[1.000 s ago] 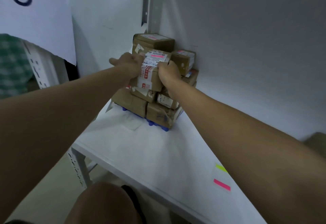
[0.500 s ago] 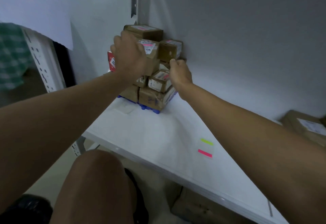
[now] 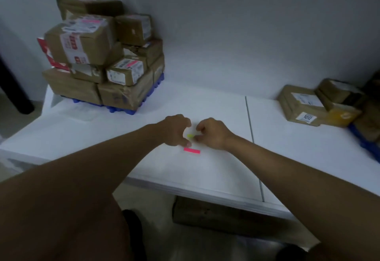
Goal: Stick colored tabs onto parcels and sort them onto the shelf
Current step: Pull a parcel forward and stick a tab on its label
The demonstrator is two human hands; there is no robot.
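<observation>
A small yellow-green tab lies on the white shelf, with a pink tab just in front of it. My left hand and my right hand meet over the yellow-green tab, both with curled fingers. My right thumb and forefinger pinch its right end. My left fingertips cover its left end, and how they hold it is hidden. A stack of brown parcels, some with pink tabs on their labels, stands on a blue pallet in the back left corner.
More brown parcels lie at the right on another blue pallet. A seam divides the shelf surface. A brown box sits on the floor under the shelf's front edge. Grey walls close the back and left.
Both hands have let go of the parcel on the left stack and come back to the tabs near the shelf's front. The view has swung right and down.
</observation>
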